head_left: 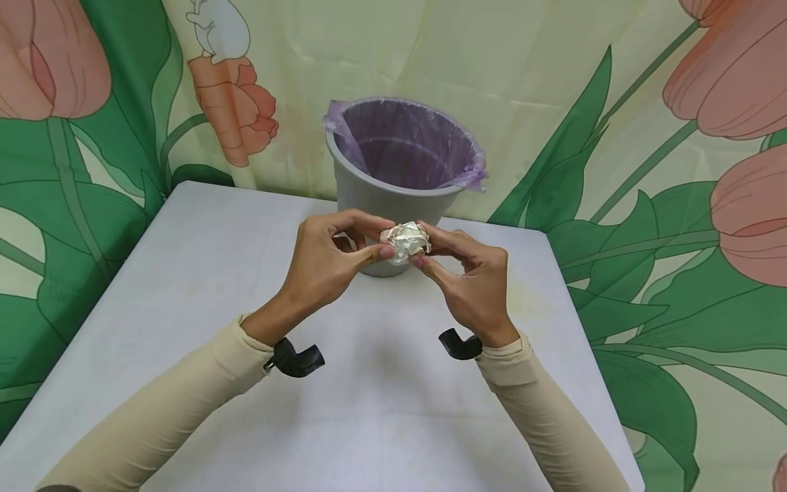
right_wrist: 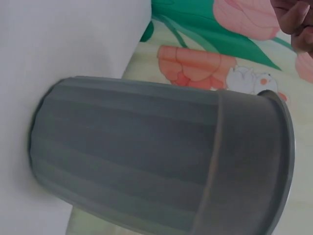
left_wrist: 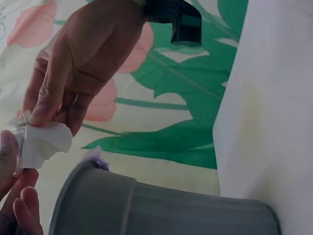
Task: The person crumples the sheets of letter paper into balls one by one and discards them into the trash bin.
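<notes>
A small crumpled wad of whitish, slightly shiny paper [head_left: 406, 242] is held up between both hands, in front of the bin. My left hand [head_left: 326, 258] pinches its left side between thumb and fingers. From the other side, my right hand [head_left: 470, 273] grips it with thumb and fingertips. In the left wrist view the paper [left_wrist: 45, 143] has a loose flap standing out from the crumple, with the right hand [left_wrist: 80, 63] above it. The right wrist view leaves the paper out of sight and has only some fingers [right_wrist: 296, 22] in its top corner.
A grey bin [head_left: 393, 198] with a purple plastic liner [head_left: 347, 140] folded over its rim stands at the far edge of the white-covered table [head_left: 215, 273]. Behind and beside the table hangs a flower-printed curtain [head_left: 492, 55]. Each wrist wears a black camera mount [head_left: 298, 360].
</notes>
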Action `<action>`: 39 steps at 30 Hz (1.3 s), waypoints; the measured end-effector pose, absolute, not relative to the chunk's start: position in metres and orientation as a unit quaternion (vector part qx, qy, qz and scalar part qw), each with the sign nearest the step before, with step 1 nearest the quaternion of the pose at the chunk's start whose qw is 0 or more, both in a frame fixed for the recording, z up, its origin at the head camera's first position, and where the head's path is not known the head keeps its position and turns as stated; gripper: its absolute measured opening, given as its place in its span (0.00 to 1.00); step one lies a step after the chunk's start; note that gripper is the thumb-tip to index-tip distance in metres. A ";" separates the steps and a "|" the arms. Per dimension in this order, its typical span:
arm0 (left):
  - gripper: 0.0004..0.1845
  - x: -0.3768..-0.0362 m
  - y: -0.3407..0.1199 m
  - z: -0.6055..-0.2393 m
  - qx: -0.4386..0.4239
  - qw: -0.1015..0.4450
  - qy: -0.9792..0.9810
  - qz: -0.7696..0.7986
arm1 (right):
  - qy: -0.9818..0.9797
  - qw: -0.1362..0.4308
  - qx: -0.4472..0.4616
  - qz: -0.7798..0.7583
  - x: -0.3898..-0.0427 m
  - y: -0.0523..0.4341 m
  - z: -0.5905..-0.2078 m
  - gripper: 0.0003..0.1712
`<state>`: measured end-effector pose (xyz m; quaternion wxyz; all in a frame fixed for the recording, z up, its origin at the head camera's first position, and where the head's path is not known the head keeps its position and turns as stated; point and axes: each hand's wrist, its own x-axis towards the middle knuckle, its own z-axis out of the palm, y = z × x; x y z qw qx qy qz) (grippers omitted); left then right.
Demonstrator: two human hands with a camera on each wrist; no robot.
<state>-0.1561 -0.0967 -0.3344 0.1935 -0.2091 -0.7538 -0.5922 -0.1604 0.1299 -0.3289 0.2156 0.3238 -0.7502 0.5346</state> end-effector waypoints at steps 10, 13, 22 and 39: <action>0.18 -0.174 -0.098 -0.306 -0.201 0.216 -0.795 -0.529 | -0.759 0.226 0.309 0.527 -0.182 0.128 -0.301 0.25; 0.18 -0.181 -0.099 -0.297 -0.198 0.210 -0.804 -0.520 | -0.766 0.227 0.304 0.518 -0.189 0.127 -0.292 0.24; 0.19 -0.210 -0.099 -0.270 -0.201 0.202 -0.822 -0.493 | -0.797 0.212 0.261 0.501 -0.214 0.125 -0.265 0.23; 0.16 -0.268 -0.097 -0.237 -0.121 0.105 -0.864 -0.477 | -0.880 0.154 0.156 0.421 -0.269 0.111 -0.225 0.25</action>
